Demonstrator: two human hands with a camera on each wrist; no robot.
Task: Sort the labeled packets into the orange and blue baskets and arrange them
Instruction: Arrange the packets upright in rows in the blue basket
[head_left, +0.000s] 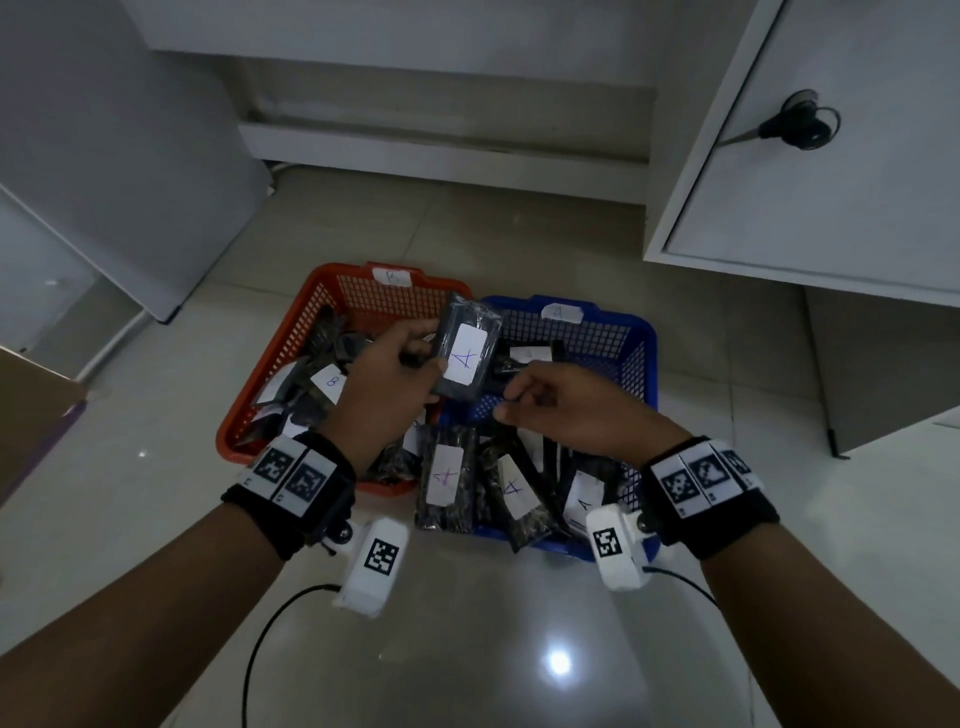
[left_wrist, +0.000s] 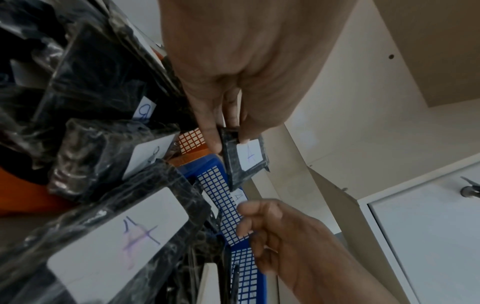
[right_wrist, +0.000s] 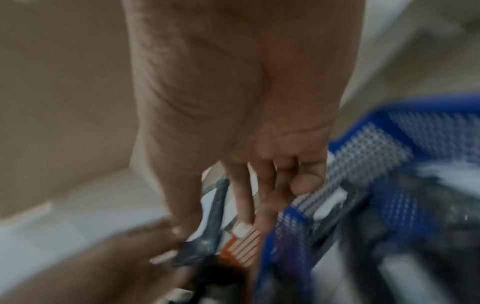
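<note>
My left hand (head_left: 410, 364) pinches a black packet (head_left: 467, 353) with a white "A" label, held up over the seam between the two baskets. In the left wrist view my thumb and fingers (left_wrist: 215, 131) clamp one end of that packet (left_wrist: 246, 160). My right hand (head_left: 519, 400) hovers just right of it above the blue basket (head_left: 623, 322), its fingers loosely curled around nothing. The blue basket, tagged "A", holds several A packets (head_left: 447, 478). The orange basket (head_left: 363, 270), tagged "B", holds B packets (head_left: 330, 382). The right wrist view is blurred, showing my right hand (right_wrist: 254, 205).
Both baskets sit side by side on a pale tiled floor (head_left: 519, 223). A white cabinet with a black knob (head_left: 795, 124) overhangs at the right. A brown box (head_left: 31, 405) stands at the left edge. Black cables (head_left: 270, 623) trail from my wrists.
</note>
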